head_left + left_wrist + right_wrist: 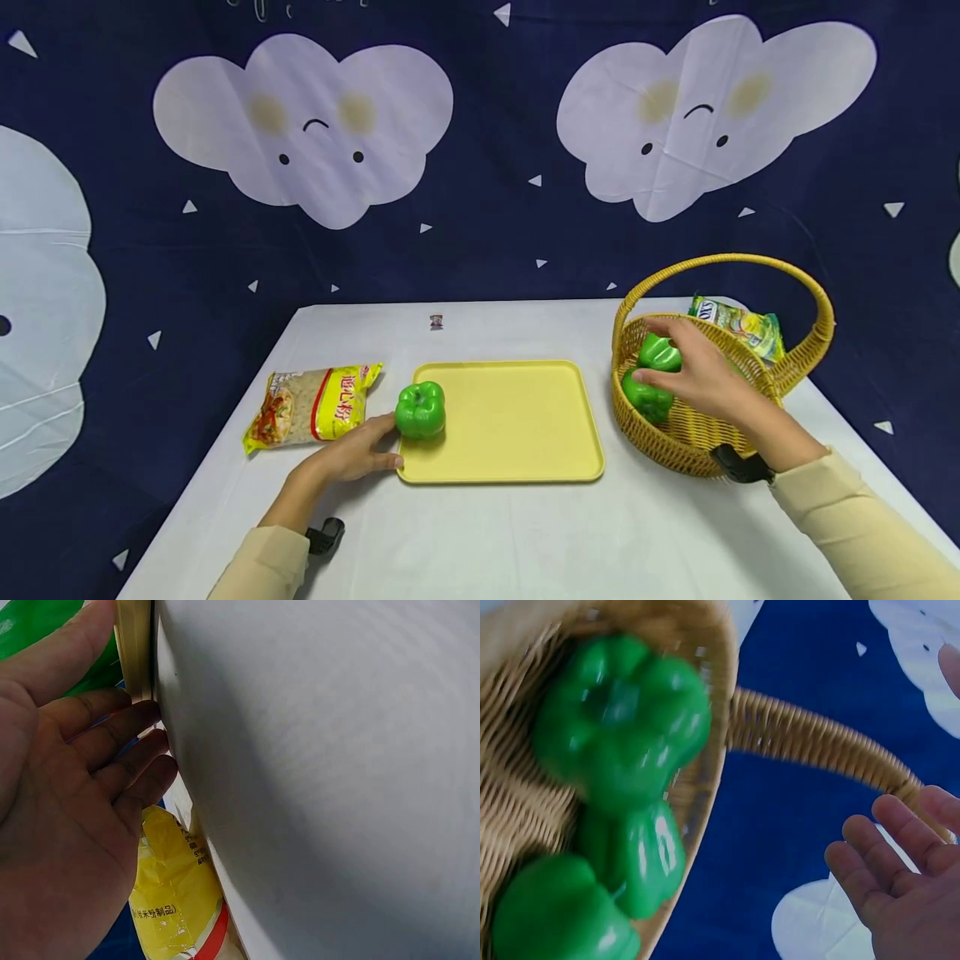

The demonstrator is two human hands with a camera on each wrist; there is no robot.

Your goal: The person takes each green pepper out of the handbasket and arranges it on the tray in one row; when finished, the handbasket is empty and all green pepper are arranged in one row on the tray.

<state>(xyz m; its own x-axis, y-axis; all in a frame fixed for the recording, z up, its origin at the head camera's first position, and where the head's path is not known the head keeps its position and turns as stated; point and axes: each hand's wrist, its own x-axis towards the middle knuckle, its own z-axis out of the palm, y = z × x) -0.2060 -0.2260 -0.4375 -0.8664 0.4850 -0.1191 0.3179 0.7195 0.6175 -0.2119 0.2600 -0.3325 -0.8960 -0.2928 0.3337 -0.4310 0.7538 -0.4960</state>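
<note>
A green bell pepper [420, 411] sits at the left end of the yellow tray [517, 425]. My left hand [362, 450] is at that end of the tray, thumb and fingers spread by its rim; in the left wrist view the fingers [124, 739] are slightly bent beside the tray's edge. Over the wicker basket [667, 450] hovers my right hand [701, 375], fingers parted and holding nothing. Inside the basket are green bell peppers [648, 398], partly hidden by the hand; the right wrist view shows three, one bell pepper [622, 720] largest.
A yellow noodle packet [311, 406] lies left of the tray. Behind the basket is a green and yellow packet [742, 325]. The basket's tall handle [731, 260] arches over it. A small sticker-like mark [437, 322] is on the white tabletop [525, 533].
</note>
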